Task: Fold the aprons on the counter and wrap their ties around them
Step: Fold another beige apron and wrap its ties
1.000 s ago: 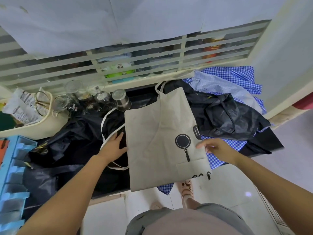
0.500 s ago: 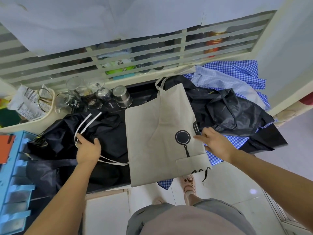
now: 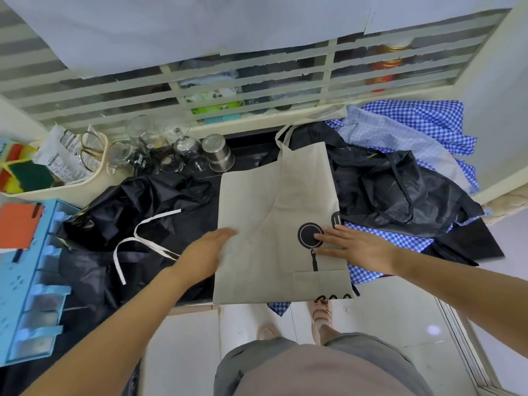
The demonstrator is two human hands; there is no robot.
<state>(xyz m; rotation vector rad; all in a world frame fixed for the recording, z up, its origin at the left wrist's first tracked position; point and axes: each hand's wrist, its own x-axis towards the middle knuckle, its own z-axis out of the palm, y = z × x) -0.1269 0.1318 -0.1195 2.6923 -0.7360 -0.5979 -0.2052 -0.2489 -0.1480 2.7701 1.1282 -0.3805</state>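
the beige apron (image 3: 274, 218) lies folded in half mid-counter (image 3: 194, 307). the left hand (image 3: 211, 248) and right hand (image 3: 357, 247) press it with straight fingers, gripping nothing. its tie (image 3: 143, 238) trails loose, not yet wrapped; the black aprons (image 3: 400, 195) and checked apron (image 3: 423, 118) lie crumpled.

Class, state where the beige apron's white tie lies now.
In the head view, the white tie lies on the crumpled black apron, left of the beige apron and the left hand.
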